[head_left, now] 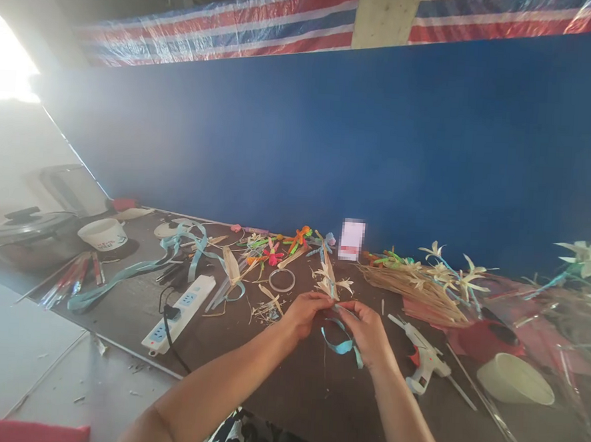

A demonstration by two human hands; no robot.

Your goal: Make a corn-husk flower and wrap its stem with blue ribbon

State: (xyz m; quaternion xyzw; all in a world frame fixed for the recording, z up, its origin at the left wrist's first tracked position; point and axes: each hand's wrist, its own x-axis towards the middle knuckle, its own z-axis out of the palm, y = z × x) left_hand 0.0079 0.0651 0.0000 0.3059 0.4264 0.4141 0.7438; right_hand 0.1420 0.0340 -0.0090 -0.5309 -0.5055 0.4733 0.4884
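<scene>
Near the middle of the dark table [284,400], my left hand [306,313] and my right hand [366,327] meet at the fingertips. Both pinch the lower end of a pale flower stem [332,286], whose cream, husk-like petals spread just above the fingers. A curled light blue ribbon [340,346] hangs below my right hand. The exact grip of each fingertip on stem or ribbon is too small to make out. Left of the hands lie a clear ring [282,280] and dry scraps [268,311].
A white power strip [182,314] with a black cord lies to the left, near a long blue ribbon [116,282] and a white bowl [103,234]. To the right are a glue gun [424,359], a pale cup [515,379] and straw [416,292]. A blue panel [300,141] stands behind.
</scene>
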